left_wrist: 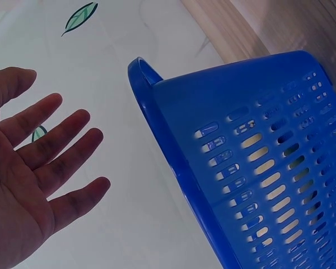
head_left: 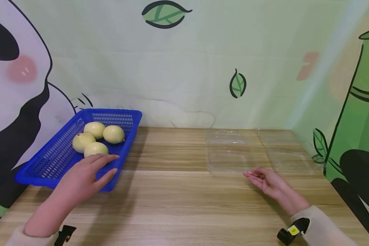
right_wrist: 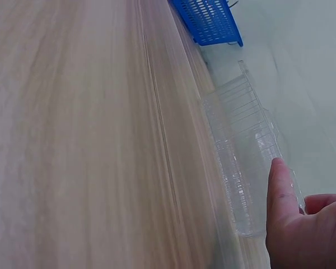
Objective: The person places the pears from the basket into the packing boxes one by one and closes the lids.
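Both our hands empty, fingers loose: left hand (head_left: 83,177) over the blue basket (head_left: 49,164) rim beside a lemon (head_left: 95,149); right hand (head_left: 269,182) just before the clear box (head_left: 229,153).

Bright blue basket (head_left: 64,150), pierced all over with rows of small slots. Pale yellow fruits (head_left: 95,138), four of them, plain-skinned. Colourless see-through plastic container (head_left: 230,152), ribbed, light wood showing through. Light brown table (head_left: 178,198), streaked with darker wood grain in long bands. Pale green backdrop (head_left: 203,61), printed with dark-outlined green leaves, a black-and-white panda with a pink cheek, and green bamboo. Beige sleeve (head_left: 323,225) with a black and yellow wrist mount.
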`<action>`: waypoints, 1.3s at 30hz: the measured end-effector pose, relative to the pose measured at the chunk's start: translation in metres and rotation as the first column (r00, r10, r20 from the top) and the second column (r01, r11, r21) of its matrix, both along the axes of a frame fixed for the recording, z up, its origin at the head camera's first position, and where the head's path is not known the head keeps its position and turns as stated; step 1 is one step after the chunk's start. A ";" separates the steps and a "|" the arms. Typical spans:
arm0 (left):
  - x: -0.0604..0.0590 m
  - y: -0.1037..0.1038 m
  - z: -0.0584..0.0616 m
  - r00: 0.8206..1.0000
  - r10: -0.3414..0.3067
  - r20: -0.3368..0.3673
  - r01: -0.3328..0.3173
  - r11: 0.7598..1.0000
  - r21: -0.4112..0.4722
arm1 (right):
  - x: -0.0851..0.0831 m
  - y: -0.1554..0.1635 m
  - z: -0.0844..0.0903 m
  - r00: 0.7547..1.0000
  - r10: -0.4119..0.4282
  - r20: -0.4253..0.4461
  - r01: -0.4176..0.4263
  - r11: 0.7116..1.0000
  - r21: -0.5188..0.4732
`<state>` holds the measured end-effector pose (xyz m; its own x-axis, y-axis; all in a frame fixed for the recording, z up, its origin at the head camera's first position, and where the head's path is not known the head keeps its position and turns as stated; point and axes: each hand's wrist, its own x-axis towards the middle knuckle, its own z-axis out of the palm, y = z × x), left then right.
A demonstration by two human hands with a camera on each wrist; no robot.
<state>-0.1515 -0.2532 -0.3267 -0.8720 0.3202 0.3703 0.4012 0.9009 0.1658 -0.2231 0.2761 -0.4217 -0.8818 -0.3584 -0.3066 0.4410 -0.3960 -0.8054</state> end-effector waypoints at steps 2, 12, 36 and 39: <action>0.000 0.000 0.000 1.000 -0.003 -0.002 0.003 1.000 0.001 | 0.000 -0.002 -0.001 1.000 0.003 0.000 -0.003 1.000 0.003; -0.001 0.000 0.000 1.000 -0.002 -0.003 0.002 1.000 -0.001 | -0.001 -0.014 -0.001 1.000 0.000 0.005 0.000 1.000 0.027; 0.001 0.002 -0.001 1.000 -0.007 -0.024 0.008 1.000 0.008 | 0.003 -0.042 -0.002 0.999 0.038 -0.010 -0.037 0.997 0.068; 0.000 0.002 -0.001 1.000 -0.009 -0.027 0.009 1.000 0.008 | 0.003 -0.046 -0.002 0.999 0.039 -0.012 -0.038 0.996 0.081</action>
